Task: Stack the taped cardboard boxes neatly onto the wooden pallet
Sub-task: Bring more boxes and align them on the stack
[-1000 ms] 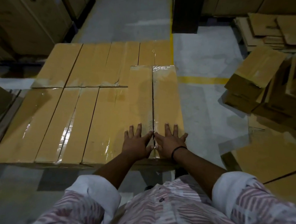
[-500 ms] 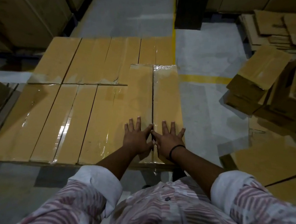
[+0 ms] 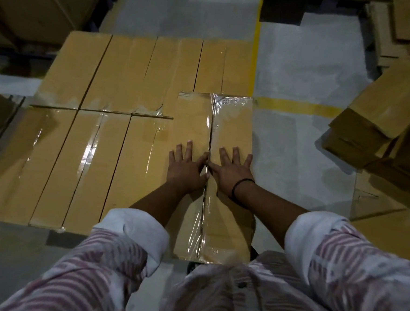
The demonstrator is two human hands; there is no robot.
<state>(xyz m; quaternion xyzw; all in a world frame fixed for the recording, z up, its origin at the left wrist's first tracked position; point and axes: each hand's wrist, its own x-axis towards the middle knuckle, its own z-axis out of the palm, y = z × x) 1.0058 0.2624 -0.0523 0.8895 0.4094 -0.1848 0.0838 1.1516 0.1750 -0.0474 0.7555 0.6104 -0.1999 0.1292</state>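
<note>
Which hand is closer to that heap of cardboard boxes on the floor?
Right. The right hand rests flat on the taped box, toward the heap; the left hand rests beside it across the seam, farther away.

Single head-worn view, looking steeply down and forward, close over taped boxes

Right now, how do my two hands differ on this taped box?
The left hand lies left of the taped seam; the right hand lies right of it. The right hand's wrist wears a black band; the left hand's is bare. Both lie flat, fingers spread, on the same taped cardboard box.
</note>
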